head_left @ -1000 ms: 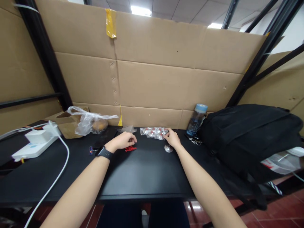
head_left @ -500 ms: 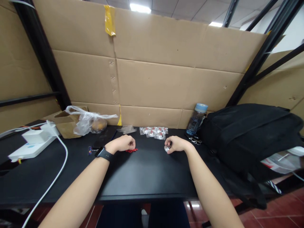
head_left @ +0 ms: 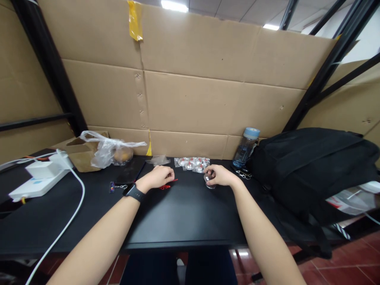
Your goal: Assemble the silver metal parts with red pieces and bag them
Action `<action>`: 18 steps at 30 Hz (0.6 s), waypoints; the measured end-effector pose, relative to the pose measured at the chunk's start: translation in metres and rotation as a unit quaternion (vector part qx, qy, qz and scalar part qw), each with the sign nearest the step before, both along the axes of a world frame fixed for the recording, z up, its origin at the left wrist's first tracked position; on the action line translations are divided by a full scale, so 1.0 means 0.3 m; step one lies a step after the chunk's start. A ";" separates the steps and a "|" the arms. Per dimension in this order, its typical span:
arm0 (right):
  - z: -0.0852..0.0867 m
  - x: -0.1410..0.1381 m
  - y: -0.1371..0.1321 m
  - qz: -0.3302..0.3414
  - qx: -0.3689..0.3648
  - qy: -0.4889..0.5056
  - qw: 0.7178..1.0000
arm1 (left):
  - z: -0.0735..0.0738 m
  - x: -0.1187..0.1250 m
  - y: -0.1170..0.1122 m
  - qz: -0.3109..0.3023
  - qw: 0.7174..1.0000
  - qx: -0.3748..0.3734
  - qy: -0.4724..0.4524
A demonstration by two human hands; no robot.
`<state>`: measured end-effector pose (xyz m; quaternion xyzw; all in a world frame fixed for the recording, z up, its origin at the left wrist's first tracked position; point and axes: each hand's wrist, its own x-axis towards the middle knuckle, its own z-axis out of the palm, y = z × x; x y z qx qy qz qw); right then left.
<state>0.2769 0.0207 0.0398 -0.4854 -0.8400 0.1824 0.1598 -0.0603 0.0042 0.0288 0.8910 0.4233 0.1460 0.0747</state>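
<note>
My left hand (head_left: 158, 177) has its fingers pinched together on a red cord (head_left: 165, 187), one end of which sticks out to the right past the fingertips. A small round, shiny, see-through object (head_left: 209, 182) is in the closed fingers of my right hand (head_left: 222, 175), low over the black table (head_left: 184, 217); its exact kind is too small to tell. Beyond and between the hands lie several small clear packets (head_left: 192, 164) with silver and red contents. A dark watch (head_left: 134, 192) is on my left wrist.
To the left are a power strip (head_left: 38, 184) with a white cable (head_left: 81, 194), a knotted plastic bag (head_left: 111, 152) and a keychain (head_left: 112, 187). A water bottle (head_left: 246, 146) and black backpack (head_left: 317, 170) stand right. Cardboard (head_left: 190, 103) walls the back.
My left hand has shifted slightly right, and the cord's end now shows beyond its fingers. In my right hand the round object has tilted, with the fingers over its top.
</note>
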 end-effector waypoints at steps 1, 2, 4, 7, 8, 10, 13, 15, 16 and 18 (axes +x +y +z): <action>-0.001 -0.008 -0.002 -0.003 0.013 0.012 1.000 | 0.000 0.003 0.000 0.002 1.000 -0.011 0.006; -0.003 -0.017 -0.004 -0.005 0.023 0.023 0.999 | -0.001 0.005 0.000 0.002 1.000 -0.021 0.013; -0.004 -0.036 -0.011 -0.002 0.032 0.041 0.999 | -0.006 0.013 0.002 0.003 0.999 -0.026 0.023; -0.003 -0.065 -0.024 0.013 0.042 0.054 0.998 | -0.025 0.031 0.009 0.013 0.999 0.001 0.029; -0.002 -0.073 -0.028 0.021 0.047 0.059 0.997 | -0.032 0.038 0.011 0.014 0.999 0.012 0.031; -0.002 -0.090 -0.036 0.037 0.051 0.076 0.995 | -0.042 0.053 0.010 0.012 0.999 0.035 0.025; -0.007 -0.113 -0.043 0.051 0.036 0.113 0.992 | -0.045 0.071 0.001 0.003 0.998 0.056 -0.023; -0.013 -0.127 -0.045 0.052 0.033 0.134 0.989 | -0.039 0.081 -0.008 0.002 0.996 0.047 -0.075; -0.017 -0.133 -0.045 0.052 0.034 0.143 0.988 | -0.036 0.086 -0.013 0.003 0.994 0.039 -0.104; -0.024 -0.145 -0.045 0.055 0.035 0.164 0.984 | -0.027 0.097 -0.021 0.004 0.987 0.032 -0.159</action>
